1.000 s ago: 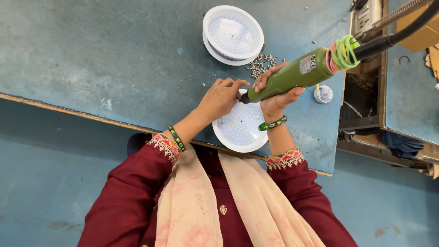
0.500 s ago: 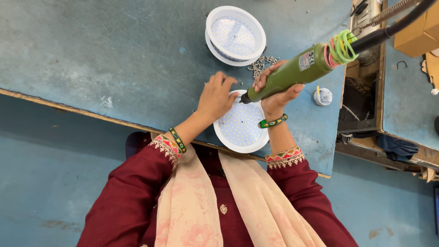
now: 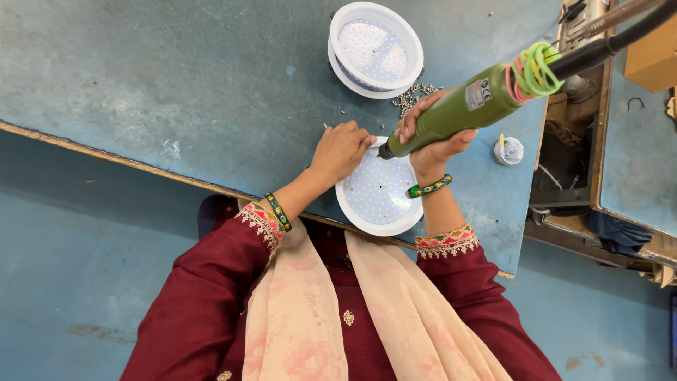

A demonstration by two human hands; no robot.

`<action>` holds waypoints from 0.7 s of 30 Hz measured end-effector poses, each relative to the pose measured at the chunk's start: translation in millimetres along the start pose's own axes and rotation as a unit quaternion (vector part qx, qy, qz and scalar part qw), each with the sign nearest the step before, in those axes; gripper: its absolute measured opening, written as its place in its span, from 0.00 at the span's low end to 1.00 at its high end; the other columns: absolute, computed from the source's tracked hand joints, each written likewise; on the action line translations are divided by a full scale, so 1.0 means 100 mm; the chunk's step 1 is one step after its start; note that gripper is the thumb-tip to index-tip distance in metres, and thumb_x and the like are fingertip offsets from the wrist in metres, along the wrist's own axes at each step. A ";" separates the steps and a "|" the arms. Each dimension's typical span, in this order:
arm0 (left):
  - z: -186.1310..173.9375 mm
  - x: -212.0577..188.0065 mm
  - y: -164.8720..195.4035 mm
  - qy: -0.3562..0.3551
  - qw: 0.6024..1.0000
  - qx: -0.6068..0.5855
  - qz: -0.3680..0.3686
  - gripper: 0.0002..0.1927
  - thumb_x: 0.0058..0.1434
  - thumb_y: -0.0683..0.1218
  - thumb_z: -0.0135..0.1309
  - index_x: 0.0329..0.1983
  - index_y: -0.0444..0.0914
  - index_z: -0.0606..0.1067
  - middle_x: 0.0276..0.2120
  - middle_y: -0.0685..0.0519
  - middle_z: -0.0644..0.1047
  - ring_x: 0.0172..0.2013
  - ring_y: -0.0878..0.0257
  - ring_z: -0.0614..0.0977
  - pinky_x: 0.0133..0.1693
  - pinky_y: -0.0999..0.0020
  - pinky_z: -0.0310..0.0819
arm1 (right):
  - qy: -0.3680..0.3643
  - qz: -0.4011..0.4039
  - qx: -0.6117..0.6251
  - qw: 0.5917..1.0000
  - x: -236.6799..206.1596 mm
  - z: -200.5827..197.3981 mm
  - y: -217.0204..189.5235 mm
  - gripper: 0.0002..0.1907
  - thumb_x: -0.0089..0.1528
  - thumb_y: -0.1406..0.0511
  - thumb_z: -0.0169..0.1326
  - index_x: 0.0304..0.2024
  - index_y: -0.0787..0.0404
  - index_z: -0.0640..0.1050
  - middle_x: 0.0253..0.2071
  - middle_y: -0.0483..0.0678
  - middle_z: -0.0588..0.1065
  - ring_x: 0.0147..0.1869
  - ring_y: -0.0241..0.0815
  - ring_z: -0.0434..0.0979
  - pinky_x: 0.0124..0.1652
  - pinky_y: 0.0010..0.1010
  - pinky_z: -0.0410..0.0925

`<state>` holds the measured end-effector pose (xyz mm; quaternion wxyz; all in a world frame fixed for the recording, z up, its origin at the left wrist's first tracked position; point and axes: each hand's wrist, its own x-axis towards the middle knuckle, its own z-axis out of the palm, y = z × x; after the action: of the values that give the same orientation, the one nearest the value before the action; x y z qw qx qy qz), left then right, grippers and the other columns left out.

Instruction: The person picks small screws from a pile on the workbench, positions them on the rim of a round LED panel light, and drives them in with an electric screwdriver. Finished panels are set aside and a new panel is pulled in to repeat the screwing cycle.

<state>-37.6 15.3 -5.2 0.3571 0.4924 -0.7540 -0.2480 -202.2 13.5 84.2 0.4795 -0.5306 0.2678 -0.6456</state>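
Right hand (image 3: 430, 141) grips a green power screwdriver (image 3: 458, 113), tip on a round white lamp (image 3: 377, 194); left hand (image 3: 342, 149) pinches its rim.

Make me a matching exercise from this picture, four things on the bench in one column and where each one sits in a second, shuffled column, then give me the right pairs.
Things:
1. green power screwdriver
2. round white lamp panel
3. stack of white lamp housings
4. pile of small screws

Places:
A. at the far side of the table, beyond the hands
B. gripped in the right hand
C. loose on the blue table, beside the stack
D. at the near table edge, under the left hand

Pairs: 1-B, 2-D, 3-A, 4-C
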 end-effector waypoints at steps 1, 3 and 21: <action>0.00 0.00 -0.01 0.003 1.000 0.001 0.005 0.17 0.71 0.53 0.47 0.33 0.39 0.79 0.33 0.48 0.74 0.38 0.49 0.76 0.43 0.52 0.65 | -0.001 0.002 0.002 1.000 0.00 0.00 0.00 0.51 0.52 0.23 0.46 0.44 0.63 0.65 0.25 0.49 0.64 0.21 0.40 0.66 0.25 0.30 0.64; 0.01 -0.01 -0.02 0.003 1.000 -0.002 0.009 0.17 0.71 0.53 0.47 0.33 0.38 0.78 0.33 0.48 0.74 0.38 0.49 0.77 0.43 0.51 0.65 | -0.008 0.010 0.015 1.000 0.01 -0.01 0.01 0.51 0.52 0.23 0.45 0.44 0.62 0.65 0.24 0.49 0.64 0.22 0.40 0.66 0.25 0.31 0.64; -0.04 -0.10 0.05 0.034 0.998 -0.043 -0.009 0.17 0.70 0.53 0.48 0.32 0.38 0.78 0.31 0.48 0.74 0.37 0.49 0.77 0.42 0.53 0.65 | -0.025 -0.013 0.002 1.000 -0.04 0.06 -0.24 0.50 0.53 0.23 0.43 0.43 0.62 0.63 0.23 0.50 0.64 0.21 0.42 0.67 0.24 0.33 0.67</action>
<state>-34.2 26.1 -2.0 0.4014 0.4916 -0.7253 -0.2669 -204.7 27.7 105.0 0.4783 -0.5491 0.2475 -0.6391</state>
